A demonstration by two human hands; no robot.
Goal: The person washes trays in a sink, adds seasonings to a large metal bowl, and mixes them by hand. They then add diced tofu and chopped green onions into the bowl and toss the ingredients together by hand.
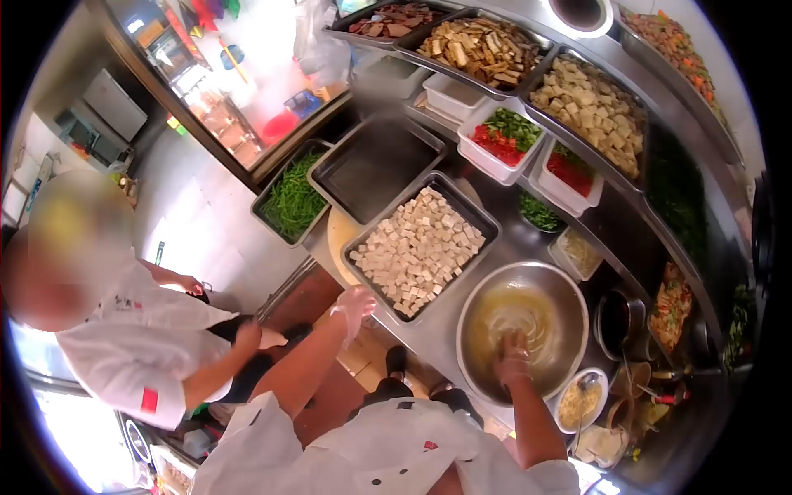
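A large steel mixing bowl (468, 330) stands on the counter with a pale yellow liquid (516, 309) in it, marked by whitish swirls. Inside it is my right hand (513, 356) in a clear plastic glove, fingers stretched into the liquid and their tips partly covered. My left hand (355, 304), also gloved, hovers by the near left corner of a metal tray (492, 233); its fingers look loosely apart and hold nothing. White tofu cubes (421, 247) fill that tray.
A dark tray (379, 165) and a tray of chopped greens (293, 196) lie behind. Shelf trays hold fried strips (483, 51) and pale cubes (590, 111). Beside the bowl sits a dish of minced garlic-like bits (580, 402). A co-worker (140, 330) stands at left.
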